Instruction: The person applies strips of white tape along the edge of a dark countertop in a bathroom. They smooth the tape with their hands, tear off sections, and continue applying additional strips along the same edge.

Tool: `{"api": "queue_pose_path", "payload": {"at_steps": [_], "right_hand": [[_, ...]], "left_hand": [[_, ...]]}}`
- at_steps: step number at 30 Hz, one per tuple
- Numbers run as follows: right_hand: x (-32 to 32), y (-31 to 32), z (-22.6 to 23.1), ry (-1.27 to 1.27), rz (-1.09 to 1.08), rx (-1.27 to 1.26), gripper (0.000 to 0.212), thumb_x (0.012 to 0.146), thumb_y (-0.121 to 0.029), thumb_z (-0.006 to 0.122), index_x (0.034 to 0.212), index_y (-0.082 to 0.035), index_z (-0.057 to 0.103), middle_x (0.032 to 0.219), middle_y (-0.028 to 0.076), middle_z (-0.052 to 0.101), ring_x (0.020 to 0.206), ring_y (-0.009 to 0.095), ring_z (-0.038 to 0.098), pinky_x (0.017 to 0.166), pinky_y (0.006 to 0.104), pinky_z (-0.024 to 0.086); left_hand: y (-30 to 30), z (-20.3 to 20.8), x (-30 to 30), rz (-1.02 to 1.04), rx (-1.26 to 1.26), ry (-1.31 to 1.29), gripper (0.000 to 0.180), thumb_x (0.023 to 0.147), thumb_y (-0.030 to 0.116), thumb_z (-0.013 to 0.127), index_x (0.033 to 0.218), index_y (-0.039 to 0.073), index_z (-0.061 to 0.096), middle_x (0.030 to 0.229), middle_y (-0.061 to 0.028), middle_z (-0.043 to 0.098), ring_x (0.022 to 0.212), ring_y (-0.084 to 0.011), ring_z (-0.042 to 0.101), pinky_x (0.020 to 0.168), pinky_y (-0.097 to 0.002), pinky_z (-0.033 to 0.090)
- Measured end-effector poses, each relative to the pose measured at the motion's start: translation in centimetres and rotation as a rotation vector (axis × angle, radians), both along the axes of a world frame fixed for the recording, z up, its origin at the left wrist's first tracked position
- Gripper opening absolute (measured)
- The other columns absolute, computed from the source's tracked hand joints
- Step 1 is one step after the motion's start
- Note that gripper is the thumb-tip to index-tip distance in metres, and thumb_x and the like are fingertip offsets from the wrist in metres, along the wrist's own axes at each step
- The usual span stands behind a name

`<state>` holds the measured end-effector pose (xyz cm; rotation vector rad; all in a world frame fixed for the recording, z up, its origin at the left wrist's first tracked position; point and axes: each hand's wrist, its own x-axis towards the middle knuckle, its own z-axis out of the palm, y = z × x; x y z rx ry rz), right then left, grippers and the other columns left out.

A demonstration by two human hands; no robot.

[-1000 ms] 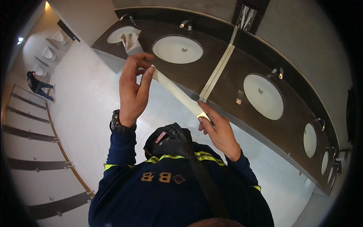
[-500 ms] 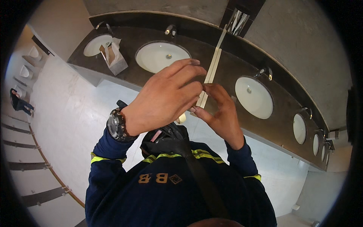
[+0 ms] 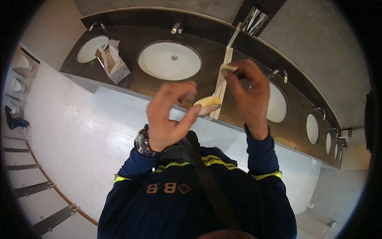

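My left hand (image 3: 167,115) pinches a pale yellow roll of masking tape (image 3: 207,104) between thumb and fingers. A thin strip runs up from the roll toward my right hand (image 3: 252,93), whose thumb and forefinger are closed on the tape's free end. Beneath both hands, two pale strips (image 3: 226,59) lie side by side across the dark countertop (image 3: 131,40). Another pale piece (image 3: 234,36) continues from them up the backsplash. Motion blurs some fingertips.
White oval basins (image 3: 169,65) with chrome taps (image 3: 177,28) are set along the curved counter. An open tissue-like carton (image 3: 114,65) stands at the left. Pale floor (image 3: 91,119) lies below the counter. At the far left a person (image 3: 16,118) is near the urinals.
My hands have moved apart: the left down, the right up and rightward. The tape roll, mostly hidden before, now shows with a strip drawn out between them.
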<state>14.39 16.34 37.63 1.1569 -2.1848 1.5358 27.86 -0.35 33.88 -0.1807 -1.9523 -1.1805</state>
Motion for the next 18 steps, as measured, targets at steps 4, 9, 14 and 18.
{"api": "queue_pose_path", "payload": {"at_steps": [4,9,14,18], "right_hand": [[-2.8,0.3,2.1,0.067,0.024,-0.048,0.013,0.091,-0.003,0.074,0.103,0.001,0.075,0.09,0.006,0.069,0.077,0.012,0.063,0.069,0.0268,0.048],[-6.9,2.1,3.4,0.11,0.135,-0.143,0.014,0.092,-0.003,0.074,0.106,0.0,0.075,0.09,0.005,0.07,0.079,0.01,0.063,0.07,0.0248,0.047],[-13.1,6.1,3.0,0.081,0.16,-0.186,0.016,0.097,-0.015,0.074,0.104,-0.001,0.074,0.085,0.002,0.07,0.078,0.008,0.062,0.07,0.0234,0.047],[-21.6,10.4,0.8,-0.077,0.134,-0.188,0.019,0.097,-0.019,0.074,0.099,0.0,0.073,0.084,0.001,0.069,0.075,0.008,0.061,0.068,0.0242,0.047]], "left_hand": [[2.1,-2.4,-1.7,-0.113,-0.052,-0.162,0.042,0.081,0.01,0.081,0.119,0.002,0.067,0.115,-0.0161,0.07,0.099,-0.027,0.07,0.085,-0.0379,0.055],[4.3,-4.6,-7.0,0.051,-0.003,-0.291,0.067,0.082,0.019,0.085,0.139,0.004,0.054,0.128,-0.0172,0.067,0.118,-0.0325,0.066,0.1,-0.0401,0.051],[10.0,-6.3,-12.6,-0.118,0.307,-0.386,0.074,0.094,0.011,0.075,0.156,0.004,0.034,0.122,-0.0151,0.068,0.115,-0.0209,0.065,0.1,-0.0362,0.051],[16.1,-6.0,-15.3,-0.245,0.541,-0.4,0.073,0.099,0.008,0.069,0.159,0.005,0.028,0.108,-0.0098,0.072,0.098,-0.0107,0.065,0.087,-0.0292,0.052]]}}
